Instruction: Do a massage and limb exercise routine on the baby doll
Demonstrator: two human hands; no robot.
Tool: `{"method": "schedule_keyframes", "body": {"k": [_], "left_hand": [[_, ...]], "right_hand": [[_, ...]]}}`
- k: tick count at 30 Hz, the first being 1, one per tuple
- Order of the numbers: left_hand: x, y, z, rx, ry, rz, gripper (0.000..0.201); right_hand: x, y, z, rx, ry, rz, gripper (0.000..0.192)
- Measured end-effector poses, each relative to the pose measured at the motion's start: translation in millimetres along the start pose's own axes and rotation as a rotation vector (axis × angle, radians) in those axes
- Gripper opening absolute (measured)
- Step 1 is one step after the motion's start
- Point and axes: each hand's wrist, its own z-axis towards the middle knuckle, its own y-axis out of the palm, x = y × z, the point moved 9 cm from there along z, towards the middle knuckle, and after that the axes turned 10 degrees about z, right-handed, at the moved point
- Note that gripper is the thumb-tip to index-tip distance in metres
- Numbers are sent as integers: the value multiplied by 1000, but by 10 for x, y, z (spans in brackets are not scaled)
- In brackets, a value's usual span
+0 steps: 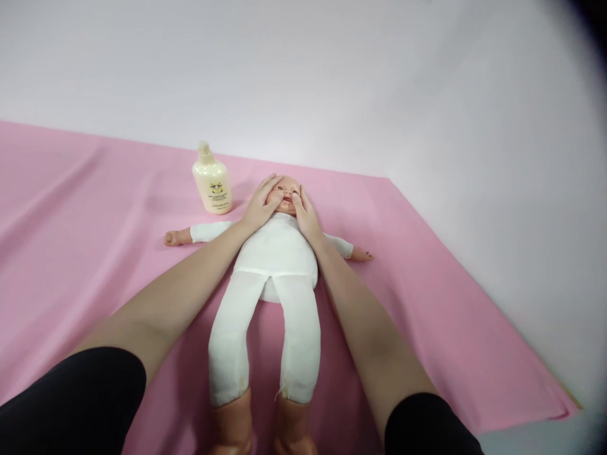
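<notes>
I saw a doll (279, 243) in white lying face up on a pink cloth (417, 316), its head far, its feet near, its arms out to either side. The person's left hand (260, 205) lay spread along the left side of its face, thumb on the cheek; the right hand (306, 213) lay likewise on the right, fingers extended, thumb near the mouth. Far left of the doll stood an upright cream bottle (212, 185). Black sleeves (76, 398) covered the person's upper arms.

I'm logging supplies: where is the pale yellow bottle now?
In the head view, the pale yellow bottle stands on the pink cloth, left of the left hand and just beyond the doll's arm on that side.
</notes>
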Motion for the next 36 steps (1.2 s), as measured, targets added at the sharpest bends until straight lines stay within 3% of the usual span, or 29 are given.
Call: {"method": "schedule_keyframes", "body": {"k": [6, 14, 24, 27, 32, 36], "left_hand": [[-55, 7, -10, 10, -41, -15, 74], [-105, 6, -28, 17, -81, -15, 78], [116, -13, -9, -21, 37, 53, 57], [73, -6, -13, -19, 8, 57, 62], [-62, 30, -30, -19, -65, 52, 74], [-84, 32, -37, -26, -87, 54, 78]], "right_hand": [[-63, 32, -11, -44, -54, 12, 92], [38, -19, 5, 4, 32, -30, 93], [-151, 90, 18, -131, -232, -20, 84], [-115, 78, 30, -119, -194, -36, 85], [87, 4, 34, -18, 27, -69, 93], [68, 29, 27, -42, 8, -66, 87]]}}
